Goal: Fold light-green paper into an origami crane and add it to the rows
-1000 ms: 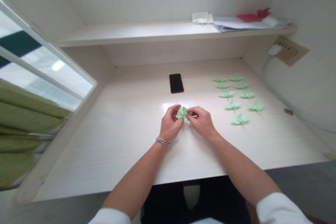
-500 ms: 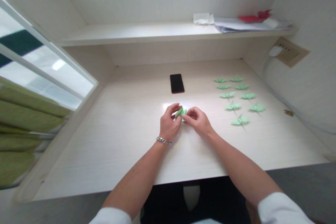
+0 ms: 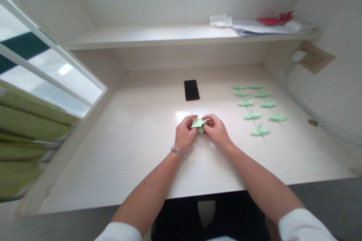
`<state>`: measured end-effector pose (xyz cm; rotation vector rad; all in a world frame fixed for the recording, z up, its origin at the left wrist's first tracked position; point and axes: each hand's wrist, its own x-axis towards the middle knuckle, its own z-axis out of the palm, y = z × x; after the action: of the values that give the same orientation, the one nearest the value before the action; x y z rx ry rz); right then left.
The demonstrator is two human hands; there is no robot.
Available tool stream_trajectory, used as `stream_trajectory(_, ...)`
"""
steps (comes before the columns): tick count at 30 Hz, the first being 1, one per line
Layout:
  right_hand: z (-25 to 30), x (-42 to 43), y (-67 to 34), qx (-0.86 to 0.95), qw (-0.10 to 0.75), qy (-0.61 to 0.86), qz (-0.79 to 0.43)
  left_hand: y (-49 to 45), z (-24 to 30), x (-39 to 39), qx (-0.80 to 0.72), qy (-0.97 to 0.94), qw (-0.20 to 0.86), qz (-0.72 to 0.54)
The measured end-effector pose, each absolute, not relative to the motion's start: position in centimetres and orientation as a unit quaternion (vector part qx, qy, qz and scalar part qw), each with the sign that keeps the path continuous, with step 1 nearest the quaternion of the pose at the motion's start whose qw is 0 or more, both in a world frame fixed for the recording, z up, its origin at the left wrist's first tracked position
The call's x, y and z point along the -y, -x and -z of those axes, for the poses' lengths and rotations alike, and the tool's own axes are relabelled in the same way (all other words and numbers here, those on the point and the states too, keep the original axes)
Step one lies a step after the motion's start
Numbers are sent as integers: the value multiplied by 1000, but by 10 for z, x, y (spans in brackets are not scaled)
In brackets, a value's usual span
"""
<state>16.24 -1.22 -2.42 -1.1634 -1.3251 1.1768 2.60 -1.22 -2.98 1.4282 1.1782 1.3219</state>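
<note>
Two hands, left hand (image 3: 185,134) and right hand (image 3: 216,131), both pinched on one green paper piece (image 3: 198,123); nine folded cranes (image 3: 258,130) nearby on desk (image 3: 118,150).

L hand (image 3: 185,134): my fingers curled, thumb + index pinched closed, palm turned inward. R hand (image 3: 216,131): same pinch, knuckles up, fingertips meeting L's. My forearms: bare, angled inward toward each other, wrists low and near together.

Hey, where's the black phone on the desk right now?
In the head view the black phone lies flat on the desk, beyond the left hand and right hand holding the green paper, left of the paper cranes.
</note>
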Motion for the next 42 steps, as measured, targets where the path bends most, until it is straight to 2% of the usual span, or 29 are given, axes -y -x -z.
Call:
stream_trajectory(5,16,16,-169,674,451,520,-270,-24,29,13,-480,-570,415,-522)
stream_trajectory(8,12,17,-173,722,418,521,-181,-22,29,12,-489,-567,422,-512)
stream_trajectory(13,11,19,-174,768,375,507,-110,-20,28,10,-501,-574,420,-493)
stream_trajectory(19,10,24,-169,775,391,493,-61,-23,24,9,-493,-532,457,-515)
stream_trajectory(28,15,17,-168,730,417,516,-161,-22,25,8,-481,-511,480,-527)
stream_trajectory(35,11,19,-165,700,460,509,-196,-23,27,7,-496,-531,450,-520)
stream_trajectory(42,18,11,-166,621,486,487,-375,-21,30,3,-527,-510,434,-524)
